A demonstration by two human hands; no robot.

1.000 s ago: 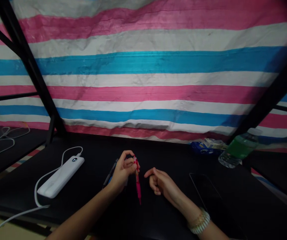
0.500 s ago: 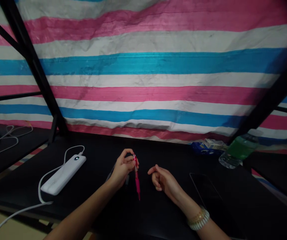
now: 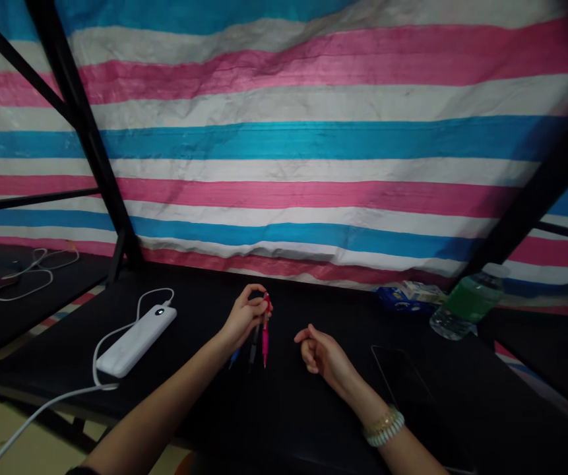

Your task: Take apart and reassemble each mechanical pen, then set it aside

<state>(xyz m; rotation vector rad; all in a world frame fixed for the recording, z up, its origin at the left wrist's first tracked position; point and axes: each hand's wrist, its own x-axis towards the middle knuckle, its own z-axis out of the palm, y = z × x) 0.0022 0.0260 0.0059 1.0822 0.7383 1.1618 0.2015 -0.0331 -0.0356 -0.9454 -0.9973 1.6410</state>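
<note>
My left hand (image 3: 248,316) is closed in a pinch around the upper end of a pink pen (image 3: 265,343), whose tip points down toward the black tabletop (image 3: 284,422). Just left of it, a dark grey pen (image 3: 253,348) and a blue pen (image 3: 235,357) show below my fingers, their upper parts hidden by the hand. Whether they touch the hand I cannot tell. My right hand (image 3: 326,356) rests on the table to the right with fingers loosely curled and nothing in it. A beaded bracelet (image 3: 385,427) circles that wrist.
A white power bank (image 3: 138,340) with a white cable (image 3: 46,406) lies at left. To the right are a dark phone (image 3: 402,376), a blue packet (image 3: 400,300) and a green-labelled bottle (image 3: 472,302). Black frame bars (image 3: 90,145) stand before a striped sheet (image 3: 288,142).
My left hand has shifted slightly up and left with the pink pen, which now stands nearer vertical. The grey and blue pens show more clearly. My right hand stays put; the view has tilted slightly.
</note>
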